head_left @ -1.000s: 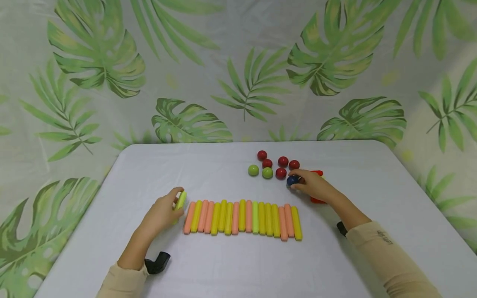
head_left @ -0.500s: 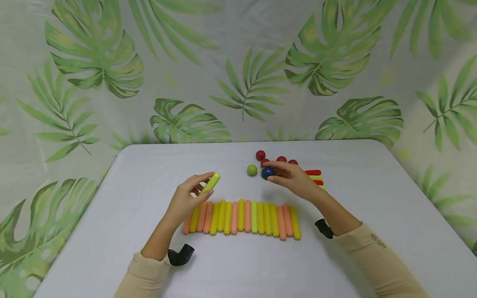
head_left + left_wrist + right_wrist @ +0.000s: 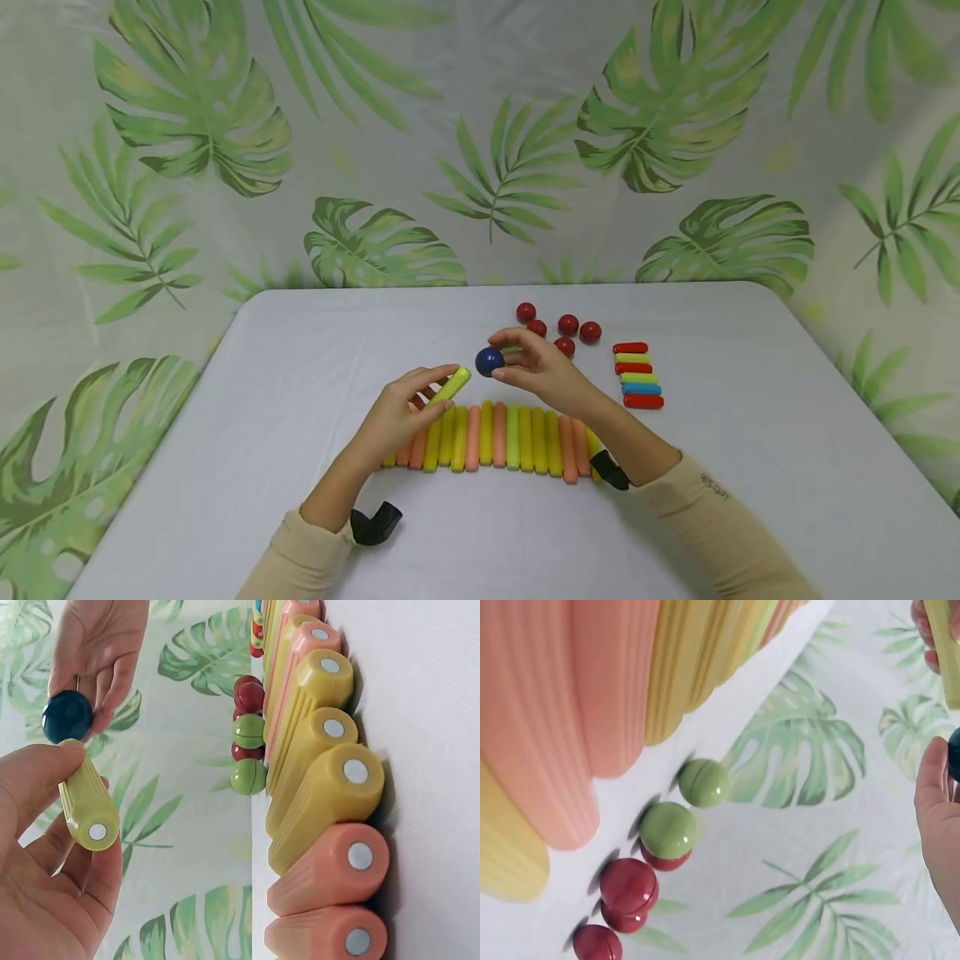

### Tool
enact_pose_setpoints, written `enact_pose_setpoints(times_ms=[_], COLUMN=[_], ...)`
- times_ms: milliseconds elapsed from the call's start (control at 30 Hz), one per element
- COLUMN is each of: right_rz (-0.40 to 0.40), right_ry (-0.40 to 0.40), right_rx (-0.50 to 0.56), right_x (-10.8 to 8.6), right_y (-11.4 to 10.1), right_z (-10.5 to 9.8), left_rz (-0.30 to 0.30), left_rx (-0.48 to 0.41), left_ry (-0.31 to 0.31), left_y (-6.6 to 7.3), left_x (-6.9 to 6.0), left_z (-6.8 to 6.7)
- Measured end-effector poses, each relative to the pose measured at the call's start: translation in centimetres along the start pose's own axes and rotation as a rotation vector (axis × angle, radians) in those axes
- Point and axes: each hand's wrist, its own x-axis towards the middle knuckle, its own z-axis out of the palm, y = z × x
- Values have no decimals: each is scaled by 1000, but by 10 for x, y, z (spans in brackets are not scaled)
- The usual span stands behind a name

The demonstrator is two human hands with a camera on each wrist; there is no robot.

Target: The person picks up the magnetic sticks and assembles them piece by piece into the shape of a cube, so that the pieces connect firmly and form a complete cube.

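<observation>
My left hand (image 3: pixel 397 408) pinches a light yellow-green magnetic rod (image 3: pixel 452 385) between thumb and fingers, tilted and raised above the row. A pale round disc shows on the rod's near end (image 3: pixel 97 831) in the left wrist view. Facing it, my right hand (image 3: pixel 542 368) holds a dark blue ball (image 3: pixel 490 362) by its fingertips. Rod and ball are very close; whether they touch, I cannot tell. At the right wrist view's edge, part of the ball (image 3: pixel 955 754) and rod (image 3: pixel 943 652) show. Beneath lies a row of pink, yellow and green rods (image 3: pixel 513 437).
Several red balls (image 3: pixel 567 324) lie behind my right hand. Two green balls (image 3: pixel 669 830) appear in the right wrist view, hidden by my hand from the head camera. Short red, green and blue rods (image 3: pixel 643 402) lie stacked in a column on the right of the white table (image 3: pixel 750 358).
My left hand has lifted the yellow-green rod and carried it right over the row. My right hand has brought the blue ball left, away from the red balls, uncovering the short rods.
</observation>
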Motion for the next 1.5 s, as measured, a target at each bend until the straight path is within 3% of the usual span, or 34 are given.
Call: enact_pose_setpoints(times_ms=[200, 367, 600, 700, 867, 1067, 1200, 1367, 1500], right_rz=[-16, -24, -12, 18, 62, 195, 339, 529, 612], right_ry=[-9, 2, 31, 62, 114, 115, 68, 26, 12], right_rx=[33, 31, 28, -9, -160, -377, -466, -587, -686], right_x=[4, 4, 2, -6, -32, -72, -91, -98, -96], right_y=[0, -1, -4, -4, 2, 15, 24, 35, 41], right_z=[6, 7, 8, 3, -17, -37, -44, -41, -35], left_rz=[12, -40, -71, -65, -121, -136, -120, -118, -130], left_rx=[-7, -98, -244, -300, -391, -520, -571, -618, -637], left_ry=[-32, -77, -114, -90, 2, 120, 148, 158, 162], left_y=[4, 12, 51, 42, 14, 5, 6, 6, 6], left_x=[0, 7, 16, 18, 21, 21, 20, 19, 20], left_z=[0, 3, -2, 2, 7, 7, 7, 6, 5])
